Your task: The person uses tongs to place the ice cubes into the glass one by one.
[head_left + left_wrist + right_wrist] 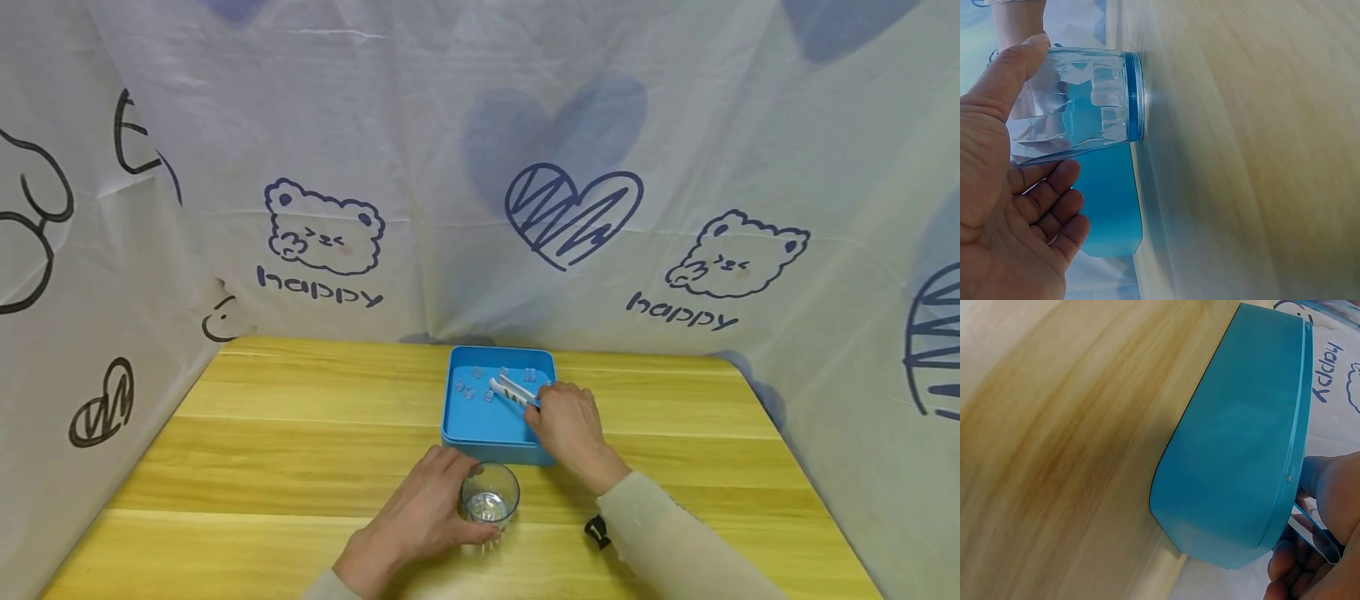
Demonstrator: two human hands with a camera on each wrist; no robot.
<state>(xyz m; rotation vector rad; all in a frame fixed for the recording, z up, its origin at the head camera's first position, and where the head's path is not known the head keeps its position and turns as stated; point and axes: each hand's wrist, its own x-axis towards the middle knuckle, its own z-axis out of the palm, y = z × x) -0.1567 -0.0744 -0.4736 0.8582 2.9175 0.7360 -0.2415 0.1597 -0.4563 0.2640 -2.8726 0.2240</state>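
Observation:
A clear drinking glass [489,493] stands near the front of the table with several clear cubes at its bottom. My left hand [423,508] holds it from the left, the thumb on one side and the fingers on the other; the left wrist view shows this grip. My right hand [573,423] pinches a pair of white tongs [514,392] above the blue box [491,451]. The tong tips point left, down into the box, close to small clear cubes [469,392] scattered over its floor. In the right wrist view the box wall hides the tong tips.
The blue box stands on the wooden table [315,433] just beyond the glass. A small black object [597,531] lies beside the right sleeve [667,525]. A white cloth [450,167] with printed bears and hearts hangs behind the table and at both sides.

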